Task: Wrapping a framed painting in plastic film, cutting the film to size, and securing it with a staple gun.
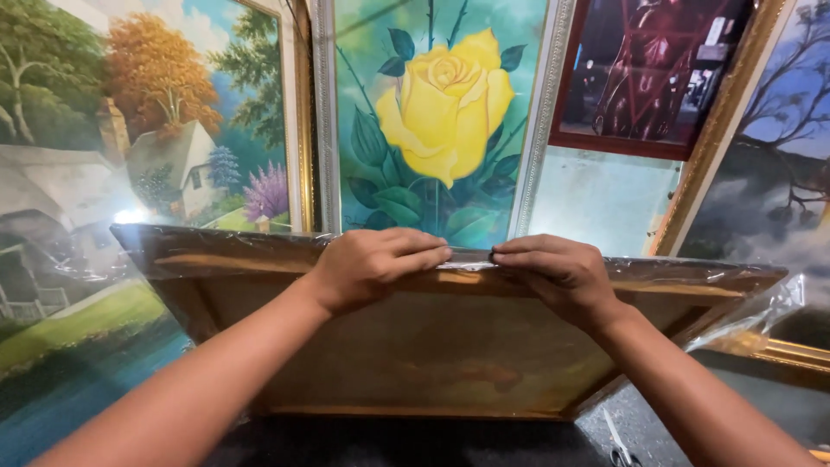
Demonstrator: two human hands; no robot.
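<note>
While both hands press on its top edge, the frame stands at the centre of the view, wrapped in clear film, its brown back toward the camera. At 9 o'clock from it leans a landscape painting with a cottage, autumn trees and lavender. The left hand lies over the frame's top edge just left of the middle, fingers together and curled flat onto the film, pointing toward 3 o'clock. Just beside it, the right hand rests on the same edge, fingers together and bent onto the film, pointing toward 9 o'clock; the fingertips of the two hands nearly meet over a small crease in the wrap. At 12 o'clock from the hands stands a rose painting, yellow bloom on teal. At 1 o'clock hangs a dark red picture in a gilt border. At 3 o'clock leans a stormy tree painting. At 5 o'clock, scissors lie on the dark surface close to the right forearm.
</note>
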